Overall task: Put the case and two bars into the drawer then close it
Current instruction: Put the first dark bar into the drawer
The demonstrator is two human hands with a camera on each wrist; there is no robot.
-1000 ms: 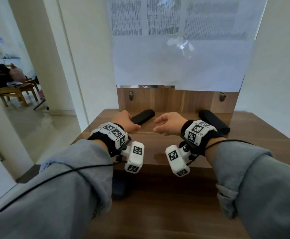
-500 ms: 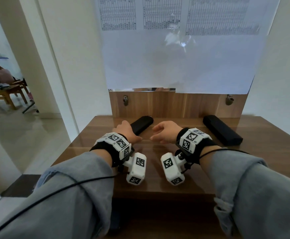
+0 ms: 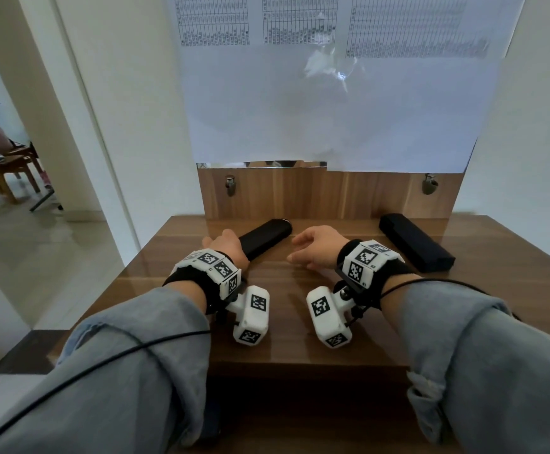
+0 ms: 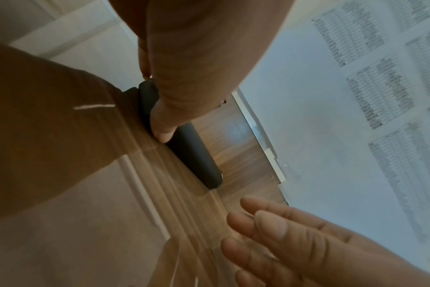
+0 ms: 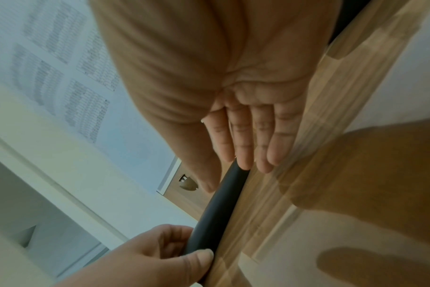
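Your left hand (image 3: 226, 247) curls round the near end of a black bar (image 3: 265, 238) lying on the desk (image 3: 280, 348); your right hand (image 3: 314, 245), fingers straight and empty, hovers beside its far end. The first pickup is under way; next, lift it clear. The drawer isn't visible.
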